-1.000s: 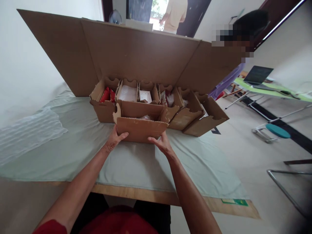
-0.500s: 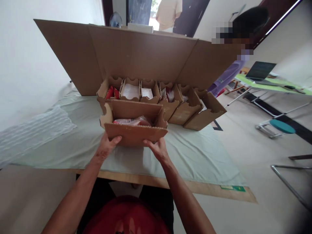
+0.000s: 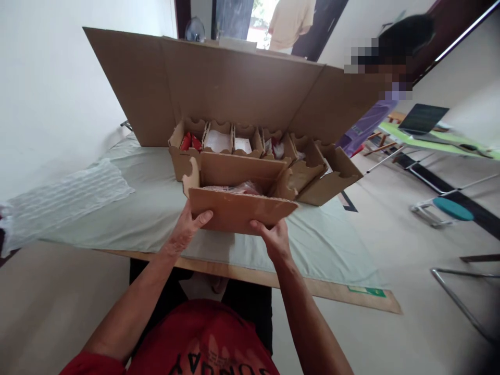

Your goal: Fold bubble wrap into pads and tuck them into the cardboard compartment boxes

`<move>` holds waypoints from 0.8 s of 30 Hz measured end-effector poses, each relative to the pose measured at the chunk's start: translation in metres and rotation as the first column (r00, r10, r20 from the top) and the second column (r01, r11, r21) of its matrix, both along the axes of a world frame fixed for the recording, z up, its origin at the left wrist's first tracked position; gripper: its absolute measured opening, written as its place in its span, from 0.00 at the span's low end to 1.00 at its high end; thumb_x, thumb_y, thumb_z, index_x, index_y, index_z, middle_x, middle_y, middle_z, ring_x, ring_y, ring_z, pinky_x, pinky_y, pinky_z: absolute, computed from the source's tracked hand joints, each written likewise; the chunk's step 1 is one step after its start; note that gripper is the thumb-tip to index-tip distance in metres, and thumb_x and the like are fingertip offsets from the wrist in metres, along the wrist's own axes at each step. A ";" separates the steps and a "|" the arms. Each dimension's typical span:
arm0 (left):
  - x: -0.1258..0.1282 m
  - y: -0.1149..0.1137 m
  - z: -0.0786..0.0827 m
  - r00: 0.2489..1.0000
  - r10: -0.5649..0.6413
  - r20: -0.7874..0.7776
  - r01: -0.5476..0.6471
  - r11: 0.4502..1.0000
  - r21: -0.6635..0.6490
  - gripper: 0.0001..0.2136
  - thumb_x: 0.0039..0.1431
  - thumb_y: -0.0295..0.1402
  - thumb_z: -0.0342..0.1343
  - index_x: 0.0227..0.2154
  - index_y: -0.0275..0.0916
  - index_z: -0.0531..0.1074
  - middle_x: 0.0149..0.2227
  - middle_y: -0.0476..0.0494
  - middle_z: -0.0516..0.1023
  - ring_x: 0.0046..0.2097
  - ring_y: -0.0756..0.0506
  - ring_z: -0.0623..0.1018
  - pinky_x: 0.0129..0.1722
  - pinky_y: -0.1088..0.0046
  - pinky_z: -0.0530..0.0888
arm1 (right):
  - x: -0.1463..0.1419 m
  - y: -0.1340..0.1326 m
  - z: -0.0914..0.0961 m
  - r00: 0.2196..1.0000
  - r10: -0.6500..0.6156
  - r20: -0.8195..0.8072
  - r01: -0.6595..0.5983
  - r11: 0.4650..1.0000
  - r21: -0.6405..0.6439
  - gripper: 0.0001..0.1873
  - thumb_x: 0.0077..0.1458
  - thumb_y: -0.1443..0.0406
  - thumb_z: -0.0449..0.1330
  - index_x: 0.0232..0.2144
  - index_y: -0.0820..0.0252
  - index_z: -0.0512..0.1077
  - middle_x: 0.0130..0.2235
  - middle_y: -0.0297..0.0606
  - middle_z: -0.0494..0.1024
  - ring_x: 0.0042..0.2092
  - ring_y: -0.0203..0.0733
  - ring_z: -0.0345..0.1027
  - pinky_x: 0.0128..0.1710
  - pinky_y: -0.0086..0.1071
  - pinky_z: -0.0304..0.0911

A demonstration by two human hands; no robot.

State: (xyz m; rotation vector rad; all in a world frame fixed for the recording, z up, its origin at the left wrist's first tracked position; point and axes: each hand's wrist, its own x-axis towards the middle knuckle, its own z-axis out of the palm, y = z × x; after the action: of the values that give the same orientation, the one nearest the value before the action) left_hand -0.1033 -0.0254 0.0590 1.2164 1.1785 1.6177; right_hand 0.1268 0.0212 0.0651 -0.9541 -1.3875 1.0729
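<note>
Between both hands is an open-topped cardboard box (image 3: pixel 238 211) with notched side walls, raised above the cloth. A clear plastic-wrapped packet (image 3: pixel 244 188) with some reddish print lies inside it. My left hand (image 3: pixel 191 226) grips the lower left, thumb on the front wall and fingers hidden beneath or behind. My right hand (image 3: pixel 273 234) grips the lower right the same way. Behind it stands a row of several similar boxes; the leftmost box (image 3: pixel 179 161) holds red packets (image 3: pixel 191 141), and others hold white items (image 3: pixel 242 145).
A folding cardboard screen (image 3: pixel 234 86) stands behind the row. A pale green cloth (image 3: pixel 156 203) covers the table, with a sheer white fabric (image 3: pixel 74 195) at left. One person in purple (image 3: pixel 363 125) is at right; another (image 3: pixel 291 23) stands by the doorway. A teal stool (image 3: pixel 453 208) is on the floor.
The held box and both hands have shifted right relative to the row, and the box looks closer to me. The view has turned slightly. Both hands keep their grip.
</note>
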 end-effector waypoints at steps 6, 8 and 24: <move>0.001 0.001 -0.007 0.994 0.093 0.049 -0.094 0.995 0.020 0.34 0.53 0.52 0.65 0.58 0.39 0.68 0.54 0.37 0.78 0.58 0.36 0.75 0.62 0.54 0.69 | 0.001 0.007 0.015 0.995 0.093 0.025 -0.094 0.996 0.012 0.34 0.42 0.50 0.75 0.48 0.57 0.73 0.47 0.44 0.82 0.50 0.54 0.76 0.51 0.47 0.71; 0.003 0.000 -0.008 0.998 0.042 0.039 -0.042 0.999 0.010 0.33 0.53 0.52 0.65 0.58 0.38 0.68 0.54 0.36 0.78 0.58 0.35 0.75 0.62 0.54 0.69 | 0.004 0.004 0.017 0.997 0.057 0.045 -0.058 0.998 0.020 0.32 0.43 0.51 0.75 0.48 0.57 0.74 0.46 0.44 0.82 0.50 0.55 0.76 0.51 0.47 0.71; -0.010 -0.052 -0.022 0.966 0.254 -0.042 -0.258 0.957 -0.134 0.35 0.49 0.46 0.67 0.57 0.37 0.66 0.52 0.35 0.79 0.54 0.35 0.78 0.58 0.54 0.74 | -0.020 0.011 -0.013 0.924 0.365 0.111 -0.356 0.930 -0.093 0.32 0.43 0.47 0.74 0.46 0.58 0.76 0.46 0.44 0.83 0.50 0.57 0.76 0.50 0.46 0.71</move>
State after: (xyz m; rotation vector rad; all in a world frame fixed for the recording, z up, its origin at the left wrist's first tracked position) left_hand -0.1133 -0.0776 0.0373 1.0308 1.4886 1.6782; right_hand 0.1068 0.0322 0.0519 -0.8465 -1.6839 1.3621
